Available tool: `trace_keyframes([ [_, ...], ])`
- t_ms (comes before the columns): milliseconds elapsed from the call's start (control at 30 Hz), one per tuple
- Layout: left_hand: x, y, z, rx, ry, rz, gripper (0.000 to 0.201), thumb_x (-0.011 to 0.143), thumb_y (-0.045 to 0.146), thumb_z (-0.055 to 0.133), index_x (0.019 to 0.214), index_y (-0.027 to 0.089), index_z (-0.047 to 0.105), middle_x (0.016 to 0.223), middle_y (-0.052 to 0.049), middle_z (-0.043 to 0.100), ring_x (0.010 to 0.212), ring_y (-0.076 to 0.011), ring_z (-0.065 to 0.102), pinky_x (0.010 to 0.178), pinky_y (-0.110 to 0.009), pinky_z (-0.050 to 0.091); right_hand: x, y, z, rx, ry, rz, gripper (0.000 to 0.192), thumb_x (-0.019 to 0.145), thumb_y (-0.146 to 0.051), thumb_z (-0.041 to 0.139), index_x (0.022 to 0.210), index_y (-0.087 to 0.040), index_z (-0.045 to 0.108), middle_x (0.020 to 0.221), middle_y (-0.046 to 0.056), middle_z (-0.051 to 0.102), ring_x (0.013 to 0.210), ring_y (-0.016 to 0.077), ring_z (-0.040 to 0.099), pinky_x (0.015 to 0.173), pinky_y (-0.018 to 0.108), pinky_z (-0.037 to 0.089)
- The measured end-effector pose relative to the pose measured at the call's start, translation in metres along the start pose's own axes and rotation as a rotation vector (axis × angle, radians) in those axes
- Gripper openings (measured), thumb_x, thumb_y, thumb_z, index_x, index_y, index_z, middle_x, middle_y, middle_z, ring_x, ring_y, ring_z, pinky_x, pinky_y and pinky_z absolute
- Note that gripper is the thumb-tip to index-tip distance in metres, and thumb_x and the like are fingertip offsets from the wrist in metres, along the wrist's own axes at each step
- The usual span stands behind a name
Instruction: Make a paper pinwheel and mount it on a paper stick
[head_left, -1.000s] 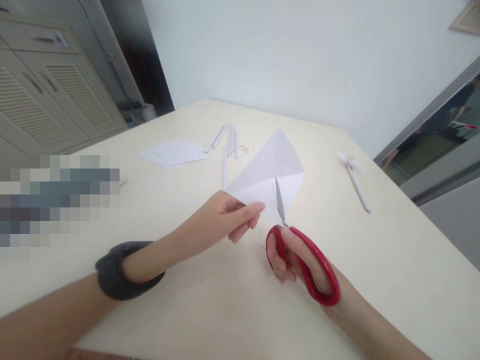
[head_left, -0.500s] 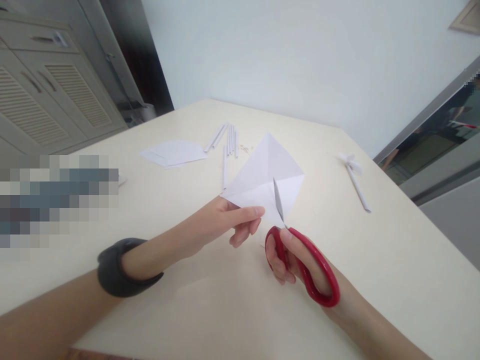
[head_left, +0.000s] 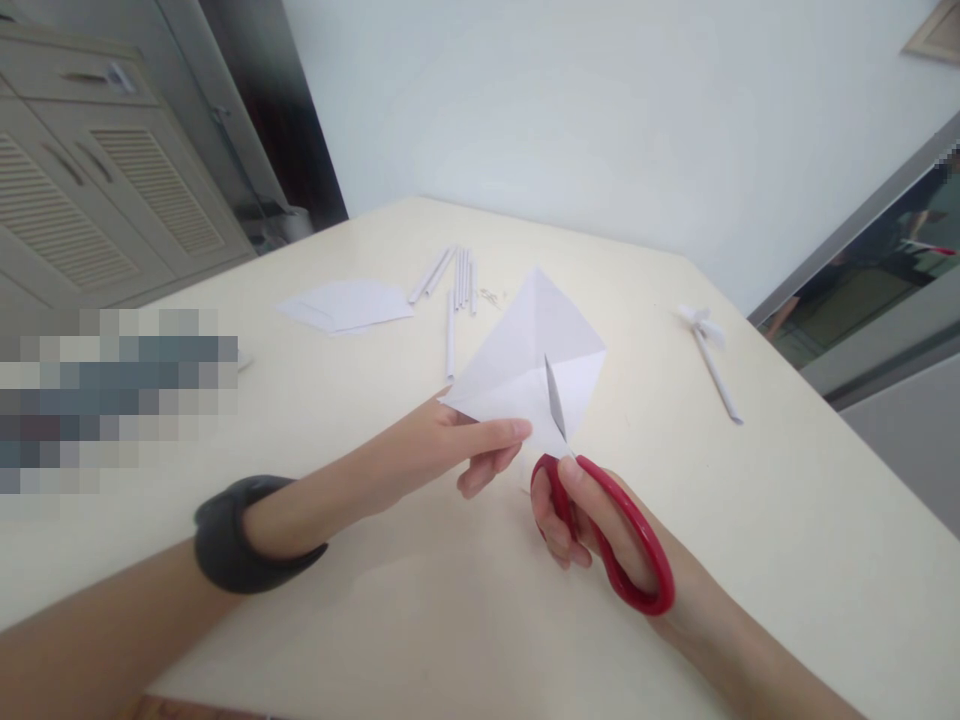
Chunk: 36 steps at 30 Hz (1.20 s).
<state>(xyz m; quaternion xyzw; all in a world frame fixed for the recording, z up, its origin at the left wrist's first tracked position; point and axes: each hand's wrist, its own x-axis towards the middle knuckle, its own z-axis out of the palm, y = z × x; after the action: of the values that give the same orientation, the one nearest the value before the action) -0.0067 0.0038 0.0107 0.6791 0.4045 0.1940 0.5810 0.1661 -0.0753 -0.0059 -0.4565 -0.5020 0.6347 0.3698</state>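
Note:
My left hand (head_left: 480, 440) pinches the near left part of a creased square of white paper (head_left: 502, 350), thumb on top and fingers underneath. The paper is held above the table, one corner pointing away from me. In my right hand (head_left: 570, 510) is a pair of red-handled scissors (head_left: 634, 525), fingers through the loops. One blade lies over the paper, reaching toward its middle from the near edge; the other blade is hidden beneath it. A dark band (head_left: 236, 535) is around my left wrist.
On the cream table (head_left: 420, 620), several rolled paper tubes (head_left: 461, 280) lie beyond the paper, with small bits near them. Flat paper sheets (head_left: 349, 305) rest to their left. A paper pinwheel on a tube (head_left: 716, 375) lies at right. A wall (head_left: 540, 120) stands behind.
Both hands keep their grips. The scissors and paper have shifted very slightly, and the scissor handles look a little closer together.

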Motion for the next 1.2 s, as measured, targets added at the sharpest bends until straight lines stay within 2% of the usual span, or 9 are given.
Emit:
trace_keyframes([
  [300,0.000,0.000,0.000,0.003,-0.010,0.025,0.046,0.084,0.042,0.048,0.044,0.018,0.047,0.040,0.002,0.043,0.050,-0.0126,0.047,0.060,-0.025,0.041,0.000,0.000,0.001,-0.024,-0.002,0.015,0.036,0.092,-0.044,0.039,0.075,-0.017,0.056,0.050,-0.005,0.038,0.050,0.0100,0.036,0.054,0.025,0.032],
  [533,0.000,0.000,-0.001,0.009,-0.013,0.007,0.046,0.083,0.042,0.048,0.044,0.018,0.045,0.040,0.003,0.043,0.049,-0.0119,0.047,0.059,-0.025,0.041,0.003,0.008,0.000,-0.028,0.022,0.010,0.042,0.093,-0.044,0.036,0.063,-0.018,0.049,0.053,-0.004,0.041,0.050,0.0090,0.038,0.055,0.025,0.033],
  [867,0.001,-0.002,-0.002,0.023,-0.018,-0.008,0.047,0.082,0.046,0.049,0.045,0.018,0.045,0.041,0.002,0.045,0.052,-0.0130,0.048,0.062,-0.025,0.042,0.001,0.009,0.000,-0.035,0.014,0.005,0.039,0.093,-0.044,0.037,0.066,-0.018,0.051,0.049,-0.005,0.038,0.047,0.0096,0.036,0.052,0.025,0.032],
  [1000,0.002,-0.004,-0.002,-0.009,0.000,0.109,0.047,0.085,0.044,0.045,0.046,0.018,0.043,0.042,0.003,0.043,0.047,-0.0113,0.045,0.056,-0.026,0.038,0.003,0.010,0.000,-0.076,0.015,0.017,0.036,0.092,-0.045,0.038,0.070,-0.019,0.052,0.048,-0.006,0.038,0.045,0.0095,0.035,0.051,0.024,0.032],
  [1133,0.002,-0.003,0.000,0.042,0.140,0.233,0.049,0.089,0.040,0.040,0.045,0.018,0.038,0.041,0.003,0.039,0.045,-0.0102,0.042,0.055,-0.026,0.037,0.005,0.006,0.001,-0.084,0.011,0.024,0.039,0.090,-0.049,0.039,0.066,-0.019,0.048,0.049,-0.006,0.038,0.045,0.0090,0.036,0.051,0.024,0.031],
  [1200,0.001,-0.003,0.002,0.057,0.167,0.257,0.050,0.090,0.040,0.039,0.045,0.018,0.038,0.041,0.003,0.039,0.046,-0.0103,0.043,0.057,-0.026,0.038,0.004,0.002,0.002,-0.105,-0.004,0.038,0.042,0.089,-0.053,0.039,0.066,-0.019,0.048,0.048,-0.006,0.036,0.045,0.0090,0.034,0.050,0.025,0.031],
])
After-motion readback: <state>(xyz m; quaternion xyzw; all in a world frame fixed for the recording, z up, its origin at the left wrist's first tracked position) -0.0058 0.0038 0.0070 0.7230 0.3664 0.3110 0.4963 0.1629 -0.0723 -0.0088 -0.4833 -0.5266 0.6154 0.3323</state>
